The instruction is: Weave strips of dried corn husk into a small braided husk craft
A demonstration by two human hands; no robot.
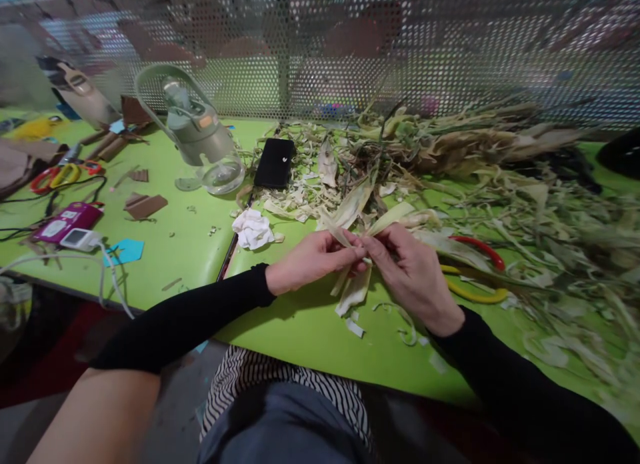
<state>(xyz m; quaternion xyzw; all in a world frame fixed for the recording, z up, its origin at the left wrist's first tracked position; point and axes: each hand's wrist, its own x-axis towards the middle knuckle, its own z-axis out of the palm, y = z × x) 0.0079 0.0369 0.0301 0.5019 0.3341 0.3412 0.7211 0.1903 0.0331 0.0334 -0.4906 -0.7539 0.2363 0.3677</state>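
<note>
Between my hands are pale green corn husk strips (356, 292), fanned out above and below the fingertips. My left hand (316, 256) pinches the strips from the left, fingers closed. From the right, my right hand (413, 274) grips them with thumb and forefinger pressed together, almost touching the left fingertips. The exact spot where the strips meet is partly hidden by the fingers. Beside my right hand lies a tool with one red handle (481, 251) and one yellow handle (477, 292), its other end covered by husk. Small husk scraps (354, 327) lie just below.
Behind my hands a big heap of dried husks (450, 147) spreads rightward. A black phone (275, 163), crumpled white tissue (253, 229) and a clear-based green bottle (200, 134) stand or lie to the left. Farther left are scissors (65, 176) and a purple power strip (67, 223) with a white cable. A perforated metal screen (320, 64) closes the back.
</note>
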